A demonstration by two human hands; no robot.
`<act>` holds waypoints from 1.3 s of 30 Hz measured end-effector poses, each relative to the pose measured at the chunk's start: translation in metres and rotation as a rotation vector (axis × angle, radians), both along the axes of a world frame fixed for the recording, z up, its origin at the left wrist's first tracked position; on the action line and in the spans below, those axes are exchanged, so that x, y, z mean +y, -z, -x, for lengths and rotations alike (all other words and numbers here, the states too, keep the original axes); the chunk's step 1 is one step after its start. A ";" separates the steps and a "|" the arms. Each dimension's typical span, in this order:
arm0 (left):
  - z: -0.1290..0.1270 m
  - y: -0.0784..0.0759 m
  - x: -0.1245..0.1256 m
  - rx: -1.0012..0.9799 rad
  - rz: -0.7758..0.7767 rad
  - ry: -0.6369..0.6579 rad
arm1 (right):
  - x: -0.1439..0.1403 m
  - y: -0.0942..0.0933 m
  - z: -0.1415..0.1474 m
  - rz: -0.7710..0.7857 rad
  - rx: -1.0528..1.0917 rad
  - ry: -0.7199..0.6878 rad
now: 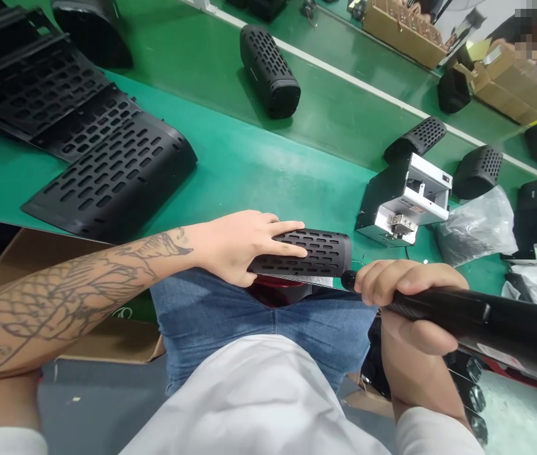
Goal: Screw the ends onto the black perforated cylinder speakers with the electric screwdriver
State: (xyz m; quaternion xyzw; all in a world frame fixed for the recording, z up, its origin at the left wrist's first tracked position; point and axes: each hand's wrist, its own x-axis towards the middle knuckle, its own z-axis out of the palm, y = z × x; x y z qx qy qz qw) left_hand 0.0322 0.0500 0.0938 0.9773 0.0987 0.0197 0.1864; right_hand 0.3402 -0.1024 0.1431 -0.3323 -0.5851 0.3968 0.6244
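Note:
My left hand [242, 246] holds down a black housing with slotted holes [328, 246] at the table's near edge, its fingers stretched over the top and the thumb at the near side. My right hand [408, 287] is wrapped round a black electric screwdriver [510, 322], held almost level. The screwdriver's tip end points left and reaches the housing's right end; whether the bit is in a screw cannot be made out. Just beyond the right hand stands a silver and black screw feeder [405, 202].
Several slotted black panels [112, 164] lie overlapped on the green table [249, 170] at left. On the green conveyor belt [193, 69] behind stand black housings, one upper middle [271, 72]. A clear plastic bag [479, 227] lies right of the feeder. Cardboard boxes [404, 31] stand at the back.

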 end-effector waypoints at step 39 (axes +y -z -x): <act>0.026 0.086 -0.045 -0.524 0.191 -0.436 | 0.013 -0.019 -0.085 -0.140 0.008 0.629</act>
